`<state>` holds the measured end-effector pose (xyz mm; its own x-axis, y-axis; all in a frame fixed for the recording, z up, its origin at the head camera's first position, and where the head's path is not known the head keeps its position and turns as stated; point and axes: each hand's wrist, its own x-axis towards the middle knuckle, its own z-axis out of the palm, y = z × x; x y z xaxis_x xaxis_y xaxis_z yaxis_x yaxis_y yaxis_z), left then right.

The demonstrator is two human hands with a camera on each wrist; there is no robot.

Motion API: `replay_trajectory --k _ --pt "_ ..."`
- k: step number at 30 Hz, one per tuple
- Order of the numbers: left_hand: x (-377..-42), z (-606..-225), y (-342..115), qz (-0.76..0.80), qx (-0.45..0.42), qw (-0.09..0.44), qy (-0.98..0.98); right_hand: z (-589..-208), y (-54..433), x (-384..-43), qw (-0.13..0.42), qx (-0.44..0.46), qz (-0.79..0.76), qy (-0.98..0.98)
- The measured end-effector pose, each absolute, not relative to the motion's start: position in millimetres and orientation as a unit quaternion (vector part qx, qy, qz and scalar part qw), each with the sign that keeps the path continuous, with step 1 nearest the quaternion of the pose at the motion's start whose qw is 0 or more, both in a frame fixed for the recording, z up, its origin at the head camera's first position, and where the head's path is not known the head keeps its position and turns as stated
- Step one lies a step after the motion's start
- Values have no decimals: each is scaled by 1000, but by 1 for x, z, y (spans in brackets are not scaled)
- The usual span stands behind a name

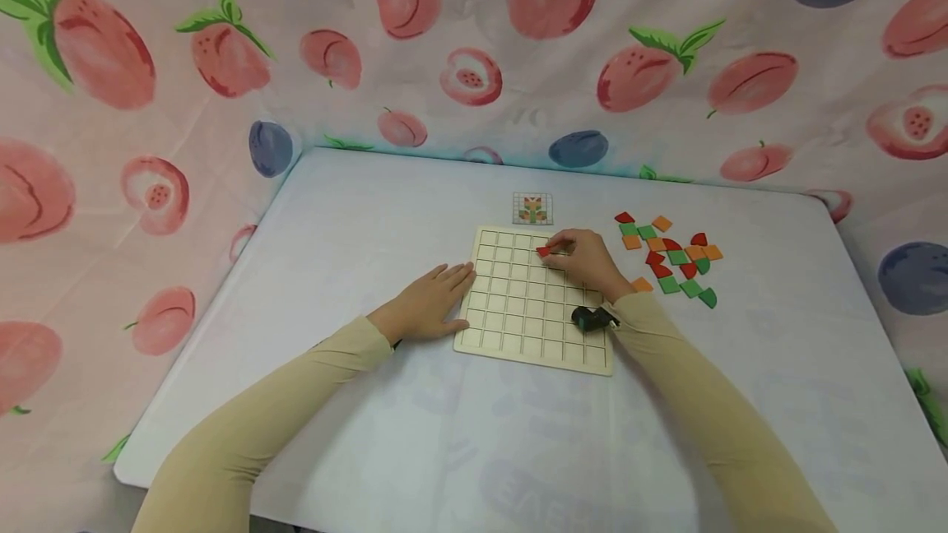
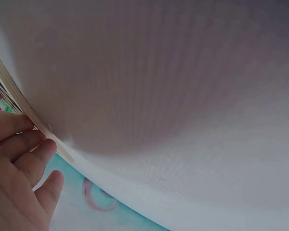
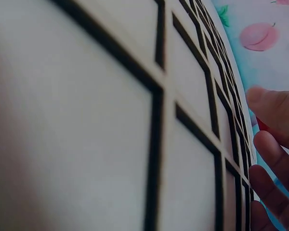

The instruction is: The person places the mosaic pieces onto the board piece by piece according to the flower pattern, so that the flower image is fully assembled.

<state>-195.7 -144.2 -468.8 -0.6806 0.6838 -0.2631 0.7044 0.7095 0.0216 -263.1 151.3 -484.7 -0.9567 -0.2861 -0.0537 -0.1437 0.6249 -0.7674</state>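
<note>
A pale wooden grid board (image 1: 511, 303) lies on the white table. My left hand (image 1: 429, 303) rests against its left edge with fingers extended; in the left wrist view, the fingertips of that hand (image 2: 19, 163) touch the board's side (image 2: 21, 103). Over the upper part of the grid, my right hand (image 1: 588, 260) pinches a small red tile (image 1: 543, 252) between thumb and fingers. In the right wrist view a sliver of the red tile (image 3: 262, 125) shows between the thumb and fingers of the right hand (image 3: 279, 139), its full shape hidden. No tile is visible in the grid squares.
Right of the board lie several loose red, green and orange tiles (image 1: 677, 257), squares and quarter-circles. A small pattern card (image 1: 532, 209) sits beyond the board's far edge. A black device (image 1: 592, 318) at my right wrist hangs over the board. Fruit-print cloth (image 1: 474, 15) stands behind the table.
</note>
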Motion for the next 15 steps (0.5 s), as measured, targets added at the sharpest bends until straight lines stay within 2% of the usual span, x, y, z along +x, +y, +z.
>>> replay_trajectory --k 15 --pt "-197 -469 -144 -30 391 122 912 -491 148 -274 75 -121 -417 898"
